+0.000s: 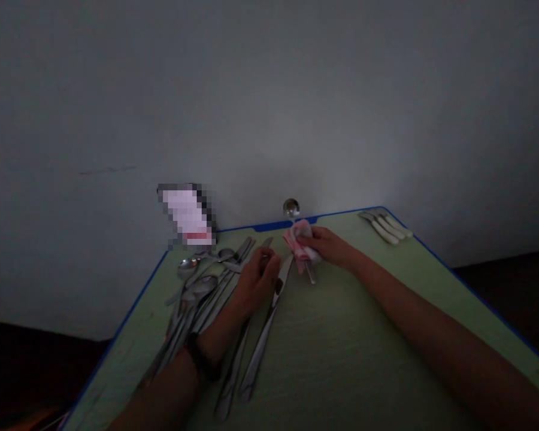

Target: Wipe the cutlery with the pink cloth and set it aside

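Note:
My right hand [321,242] grips a pink and white cloth [302,239] folded around the handle of a metal spoon [291,208]. The spoon's round bowl points up toward the wall, and its handle end sticks out below the cloth. My left hand [261,269], with a dark band on the wrist, is closed in a loose curl above the knives; whether anything is inside its fingers is hidden. Beside it, a table knife [263,347] lies lengthwise, with another knife [228,392] partly under my left hand and forearm.
Several spoons, knives and other cutlery [202,290] lie in a pile at the left. A few white-handled forks [386,227] rest at the far right corner. A blurred phone-like device [188,215] leans against the wall [269,108] behind the green, blue-edged table [363,359].

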### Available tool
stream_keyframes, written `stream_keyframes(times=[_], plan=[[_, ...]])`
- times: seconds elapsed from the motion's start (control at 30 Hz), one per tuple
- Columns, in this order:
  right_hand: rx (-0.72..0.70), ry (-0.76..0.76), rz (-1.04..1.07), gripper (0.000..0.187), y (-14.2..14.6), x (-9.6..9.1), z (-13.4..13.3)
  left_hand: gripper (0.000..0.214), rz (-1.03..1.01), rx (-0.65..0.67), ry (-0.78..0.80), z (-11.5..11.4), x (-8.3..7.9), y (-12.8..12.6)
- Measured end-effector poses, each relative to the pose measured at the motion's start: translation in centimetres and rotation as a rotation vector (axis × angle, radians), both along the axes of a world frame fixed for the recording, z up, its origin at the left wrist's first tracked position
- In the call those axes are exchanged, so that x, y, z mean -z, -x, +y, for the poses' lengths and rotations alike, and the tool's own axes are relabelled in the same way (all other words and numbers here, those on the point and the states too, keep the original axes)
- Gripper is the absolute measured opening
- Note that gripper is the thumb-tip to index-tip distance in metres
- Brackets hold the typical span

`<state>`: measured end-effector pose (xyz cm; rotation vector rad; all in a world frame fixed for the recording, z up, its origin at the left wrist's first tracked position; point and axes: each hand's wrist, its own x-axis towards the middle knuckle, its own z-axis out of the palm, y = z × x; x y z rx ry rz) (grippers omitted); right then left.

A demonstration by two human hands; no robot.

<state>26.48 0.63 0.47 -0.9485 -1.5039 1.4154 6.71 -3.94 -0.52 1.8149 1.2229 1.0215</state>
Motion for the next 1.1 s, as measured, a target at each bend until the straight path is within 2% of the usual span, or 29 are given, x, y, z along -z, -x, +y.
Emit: stream_keyframes(times=[0.1,0.17,0.23,0.33,0.53,0.67,0.83,0.93,1.03,1.1], plan=[[-0.371,-0.057,-0.328,0.022,-0.6,-1.8,-1.0,0.027,-0.034,-0.107,-0.062,0.2,-0.1,0.1],[-0.512,-0.145,-0.558,0.014,-0.5,-2.7,-1.6,0.031,0.016,-0.127,-0.084,0.4,-0.2,0.1],[-0.564,-0.231,-0.713,0.010,-0.2,-3.2,-1.9,0.037,0.050,-0.110,-0.056,0.4,-0.3,0.1],[-0.568,-0.285,-0.819,0.010,-0.5,-3.9,-2.0,0.039,0.007,-0.110,-0.008,0.3,-0.3,0.0],[-0.541,-0.328,-0.807,0.018,-3.5,-5.3,-1.6,0.040,-0.298,-0.322,0.025,0.3,0.2,-0.2],[-0.534,-0.318,-0.852,0.019,-4.1,-5.6,-1.3,0.041,-0.447,-0.390,0.043,0.7,0.3,-0.3],[-0.388,-0.335,-1.004,0.013,-4.9,-5.4,-0.4,0.039,-0.557,-0.472,0.002,1.3,0.3,0.1],[-0.291,-0.289,-1.070,0.011,-5.7,-5.0,-0.1,0.042,-0.599,-0.509,0.061,1.6,0.2,0.3],[-0.387,-0.247,-1.027,0.015,-5.6,-4.8,-0.5,0.045,-0.653,-0.482,0.090,1.6,0.0,0.2],[-0.472,-0.180,-0.918,0.025,-5.2,-4.8,-0.9,0.046,-0.670,-0.451,0.054,1.6,-0.2,0.1]])
